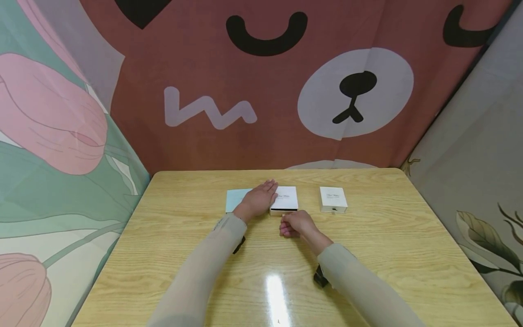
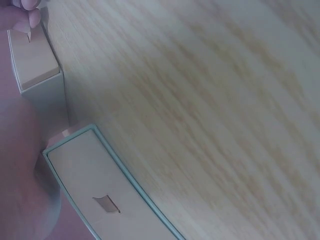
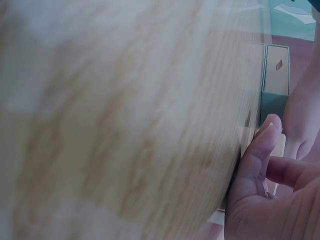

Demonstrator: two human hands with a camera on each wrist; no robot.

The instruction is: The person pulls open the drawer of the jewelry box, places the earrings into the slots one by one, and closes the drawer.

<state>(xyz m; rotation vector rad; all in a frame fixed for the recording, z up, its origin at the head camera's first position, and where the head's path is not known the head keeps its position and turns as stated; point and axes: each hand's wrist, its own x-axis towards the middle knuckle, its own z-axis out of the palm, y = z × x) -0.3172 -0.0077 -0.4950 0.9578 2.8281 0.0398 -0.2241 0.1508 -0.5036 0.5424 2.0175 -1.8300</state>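
A white drawer box with small dark print on its lid stands at the back middle of the table; a dark gap shows above its front. My left hand rests along its left edge with the fingers straight. My right hand is at the front of that box, fingers curled. In the left wrist view, right fingertips pinch the small pull tab on the front. A light blue drawer box sits to the left, partly hidden by my left hand; its own tab hangs free.
Another white drawer box stands to the right, its small tab facing me. The wood-grain table meets a printed cloth at its back edge. Both forearms cross the front of the table.
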